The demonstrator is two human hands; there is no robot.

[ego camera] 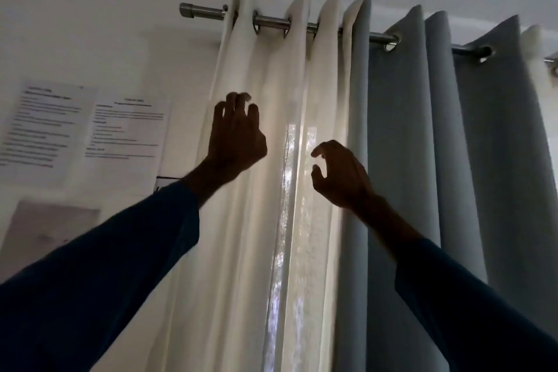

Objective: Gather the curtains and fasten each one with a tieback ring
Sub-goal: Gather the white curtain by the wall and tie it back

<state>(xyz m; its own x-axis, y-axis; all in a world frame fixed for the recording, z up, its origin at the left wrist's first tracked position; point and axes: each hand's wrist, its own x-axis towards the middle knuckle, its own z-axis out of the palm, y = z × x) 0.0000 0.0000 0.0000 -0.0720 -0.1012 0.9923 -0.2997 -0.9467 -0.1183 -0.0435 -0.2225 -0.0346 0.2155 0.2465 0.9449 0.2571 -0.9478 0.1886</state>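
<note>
The left hand is raised against a soft fold of the sheer cream curtain; whether its curled grip has caught cloth cannot be told. The right hand is hooked but released, thumb and forefinger apart, at the matte grey curtain. Both curtains are hung in deep pleats on a brushed steel rod. Printed sheets are seen on the wall beyond.

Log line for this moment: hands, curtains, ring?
left hand: fingers curled at white curtain, grip unclear | right hand: open, at grey curtain edge | tieback ring: not visible
</note>
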